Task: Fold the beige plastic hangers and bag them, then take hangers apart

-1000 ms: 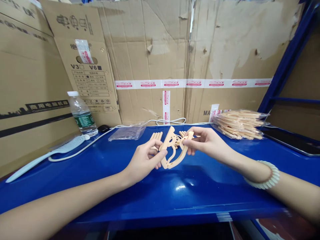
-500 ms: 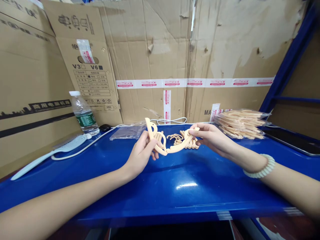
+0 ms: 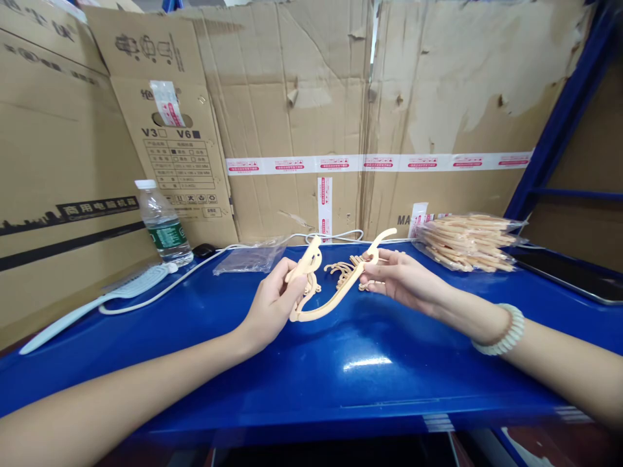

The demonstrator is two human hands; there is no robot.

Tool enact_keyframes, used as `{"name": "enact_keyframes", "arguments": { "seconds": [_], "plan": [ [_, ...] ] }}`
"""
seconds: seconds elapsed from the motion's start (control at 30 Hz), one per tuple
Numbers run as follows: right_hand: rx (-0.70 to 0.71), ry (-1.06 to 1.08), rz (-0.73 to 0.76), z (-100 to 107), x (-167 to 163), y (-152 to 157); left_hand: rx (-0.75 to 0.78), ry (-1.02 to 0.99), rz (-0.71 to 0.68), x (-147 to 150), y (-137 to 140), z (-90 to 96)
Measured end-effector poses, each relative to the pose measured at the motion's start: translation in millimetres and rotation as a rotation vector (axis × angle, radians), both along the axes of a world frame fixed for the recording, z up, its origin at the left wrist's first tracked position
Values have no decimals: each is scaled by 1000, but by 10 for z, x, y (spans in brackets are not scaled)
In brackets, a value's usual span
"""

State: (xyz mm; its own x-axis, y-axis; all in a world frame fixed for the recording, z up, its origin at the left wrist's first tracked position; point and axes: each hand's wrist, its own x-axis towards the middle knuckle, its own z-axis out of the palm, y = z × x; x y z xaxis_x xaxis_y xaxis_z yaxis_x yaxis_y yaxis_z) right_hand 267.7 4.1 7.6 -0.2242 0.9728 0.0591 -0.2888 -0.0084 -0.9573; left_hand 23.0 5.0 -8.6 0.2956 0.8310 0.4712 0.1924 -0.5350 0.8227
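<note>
Both hands hold a beige folding clothes hanger (image 3: 324, 309) above the blue table. My left hand (image 3: 273, 305) is closed around one of its arms, thumb on top, and that arm leans up to the right. The hanger's other arm runs from a low joint beside my left fingers up to my right hand (image 3: 399, 277). My right fingers pinch it at its upper end, near a curved hook-like piece that sticks up past them. Behind the hanger lies a pile of small beige hook-shaped pieces (image 3: 344, 268), partly covered by the hanger and my right hand.
A plastic bag of beige hanger parts (image 3: 470, 241) lies at the back right, with a dark tablet-like device (image 3: 567, 275) beside it. At left are a water bottle (image 3: 165, 224), a pale blue brush (image 3: 129, 285), a cable and a flat clear bag (image 3: 249, 258). Cardboard (image 3: 292, 117) walls the back.
The hanger's low joint has moved left and down, toward my left hand. The left arm now leans right. The curved piece at my right hand now points up and right.
</note>
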Motion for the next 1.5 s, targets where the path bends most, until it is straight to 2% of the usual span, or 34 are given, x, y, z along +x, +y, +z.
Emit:
{"name": "enact_keyframes", "arguments": {
  "seconds": [0.13, 0.27, 0.37, 0.43, 0.5, 0.6, 0.77, 0.97, 1.13, 1.33, 1.5],
  "plan": [
    [51, -68, 66, -56, -46, -36, -28, 75, -76, -4, -33, 7],
    [103, -168, 32, -85, -89, -62, -59, 165, -232, 22, -35, 9],
    [174, -208, -33, -101, -121, -71, -240, 102, -439, 57, 10, -27],
    [211, -231, -58, -110, -134, -76, -383, 29, -516, 78, 48, -52],
    [260, -272, -54, -116, -140, -85, -471, -24, -518, 93, 73, -61],
    [423, -386, -34, -121, -144, -111, -527, 7, -458, 104, 74, -44],
    [782, -592, -23, -120, -156, -159, -413, 225, -383, 118, 24, -34],
    [1116, -745, -16, -141, -167, -175, -85, 352, -345, 120, -45, -27],
    [1254, -825, -49, -164, -164, -224, 103, 472, -306, 114, -101, 6],
    [1466, -1070, -14, -136, -134, -247, 262, 537, -275, 121, -112, -10],
    [1400, -1113, 72, -88, -125, -270, 243, 555, -284, 123, -93, -25]
  ]
}}
